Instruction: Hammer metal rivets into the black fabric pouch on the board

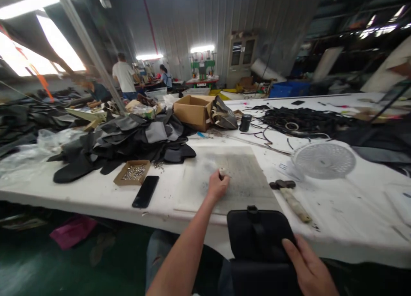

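My left hand (218, 185) is closed around a short upright tool with a pale round top (222, 171), over the grey work board (250, 165). The tool's lower part is hidden by my fingers. At the table's front edge my right hand (310, 264) grips the right side of a black leather-like case (260, 236), thumb on top. A small dark buckle or tab sticks up from the case's upper edge. To the right of the board lies a hammer (293, 201) with a dark head and a wrapped handle.
Left of the board are a phone (146, 192), a small carton of metal studs (132, 173) and a heap of black cut pieces (138, 137). A white fan (324, 160) lies right. Behind stand a cardboard box (192, 112) and black straps (308, 120). People work farther back.
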{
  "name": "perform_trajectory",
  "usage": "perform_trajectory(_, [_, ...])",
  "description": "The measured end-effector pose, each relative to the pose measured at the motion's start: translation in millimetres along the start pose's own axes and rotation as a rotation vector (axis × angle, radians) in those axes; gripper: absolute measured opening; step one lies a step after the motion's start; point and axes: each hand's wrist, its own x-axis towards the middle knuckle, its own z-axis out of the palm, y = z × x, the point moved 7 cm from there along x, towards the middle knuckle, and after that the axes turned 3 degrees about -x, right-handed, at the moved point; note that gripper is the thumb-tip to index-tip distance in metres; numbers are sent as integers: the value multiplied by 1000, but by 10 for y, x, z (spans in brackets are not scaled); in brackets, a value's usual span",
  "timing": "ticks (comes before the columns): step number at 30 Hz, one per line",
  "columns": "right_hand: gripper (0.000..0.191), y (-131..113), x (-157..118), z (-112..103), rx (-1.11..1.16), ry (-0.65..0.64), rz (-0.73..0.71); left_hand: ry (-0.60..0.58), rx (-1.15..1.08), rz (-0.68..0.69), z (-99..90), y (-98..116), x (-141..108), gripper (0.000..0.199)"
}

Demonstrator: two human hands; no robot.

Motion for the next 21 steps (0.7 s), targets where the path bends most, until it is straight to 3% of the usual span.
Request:
perform_trajectory(3, [56, -222, 91, 263, 102, -125, 9, -8, 6, 17, 6, 6, 2, 15])
perform_trajectory(5, [54, -415, 258, 359, 61, -138, -16, 9, 15, 27, -7, 9, 3, 15])
perform_trajectory(11, [44, -669, 764, 537, -375, -110, -68, 30, -8, 42, -24, -14, 5, 15])
perform_trajectory(16, [41, -759, 991, 556, -628, -49, -65, 27, -11, 37, -22, -15, 0, 12])
perform_trajectory(21, [38, -930, 1238, 561, -716, 7, -42, 28, 7, 15, -17, -14, 11, 14])
